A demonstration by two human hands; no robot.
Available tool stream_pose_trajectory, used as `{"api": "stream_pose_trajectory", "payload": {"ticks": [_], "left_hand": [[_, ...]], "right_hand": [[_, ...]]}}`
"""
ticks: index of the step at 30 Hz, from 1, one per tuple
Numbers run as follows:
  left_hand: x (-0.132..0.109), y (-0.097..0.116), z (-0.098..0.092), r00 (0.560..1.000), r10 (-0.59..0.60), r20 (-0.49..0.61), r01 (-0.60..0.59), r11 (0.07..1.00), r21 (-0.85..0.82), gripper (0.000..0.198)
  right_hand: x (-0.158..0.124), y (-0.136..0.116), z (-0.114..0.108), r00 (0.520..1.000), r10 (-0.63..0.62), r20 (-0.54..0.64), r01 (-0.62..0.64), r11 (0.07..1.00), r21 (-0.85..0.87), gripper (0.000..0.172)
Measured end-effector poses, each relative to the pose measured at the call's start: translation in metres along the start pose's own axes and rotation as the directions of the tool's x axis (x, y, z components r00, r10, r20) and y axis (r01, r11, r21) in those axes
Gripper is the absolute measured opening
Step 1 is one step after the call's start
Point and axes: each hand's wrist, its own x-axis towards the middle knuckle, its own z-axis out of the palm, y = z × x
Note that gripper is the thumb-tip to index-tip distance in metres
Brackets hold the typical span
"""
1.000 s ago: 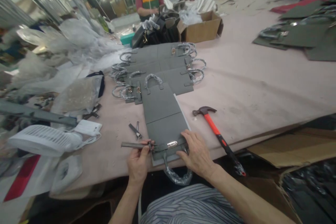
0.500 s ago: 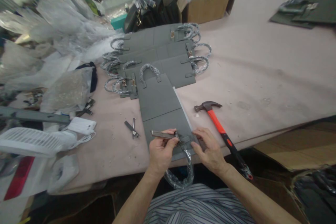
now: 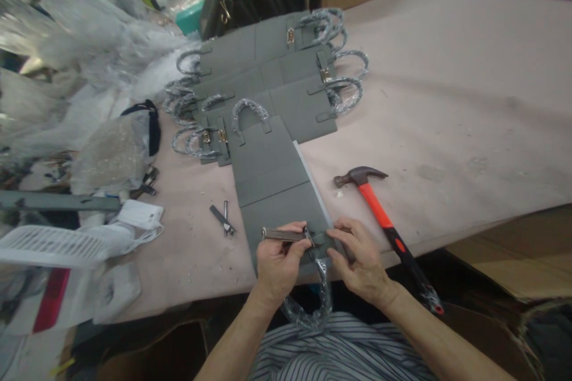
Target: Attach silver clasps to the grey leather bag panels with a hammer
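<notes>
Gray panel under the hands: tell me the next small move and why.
Probably steady the gray strip with the right hand: its fingertips are at the strip's right end, while the left hand holds a metal tool near the left end. A still strip should make positioning that tool easier.

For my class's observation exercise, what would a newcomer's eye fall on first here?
Most likely the orange-handled claw hammer, lying on the pale table to the right of the right hand. Next, the grey bag panel in the near middle, where the left hand holds a metal tool. Beyond it lie overlapping grey panels with plastic-wrapped handles.
</notes>
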Motion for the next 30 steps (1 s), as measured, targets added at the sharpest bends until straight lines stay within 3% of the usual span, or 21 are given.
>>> {"api": "stream_pose_trajectory", "payload": {"ticks": [4,8,13,18,25,30], "left_hand": [[0.000,-0.003,-0.002,1.000,-0.023,0.016,0.023,1.000,0.004,0.010],[0.000,-0.005,-0.002,0.993,-0.120,-0.004,0.120,0.991,-0.056,0.010],[0.001,-0.001,0.000,0.990,-0.144,-0.003,0.144,0.987,-0.078,0.010],[0.003,0.000,-0.001,0.982,-0.191,-0.002,0.189,0.973,-0.136,0.013],[0.003,-0.002,-0.004,0.986,-0.165,0.030,0.168,0.971,-0.172,0.012],[0.004,0.000,-0.006,0.968,-0.249,0.040,0.250,0.926,-0.282,0.019]], "right_hand": [[0.000,-0.002,-0.001,1.000,0.026,-0.008,-0.026,1.000,0.009,0.033],[0.005,-0.011,-0.004,0.986,0.169,0.010,-0.169,0.986,0.012,0.032],[0.012,-0.023,-0.005,0.960,0.275,0.063,-0.272,0.961,-0.041,0.022],[0.015,-0.033,-0.004,0.925,0.377,0.043,-0.364,0.914,-0.180,0.019],[0.019,-0.034,-0.008,0.756,0.646,0.106,-0.639,0.763,-0.095,0.012],[0.023,-0.043,-0.014,0.717,0.679,0.159,-0.693,0.719,0.055,0.013]]}}
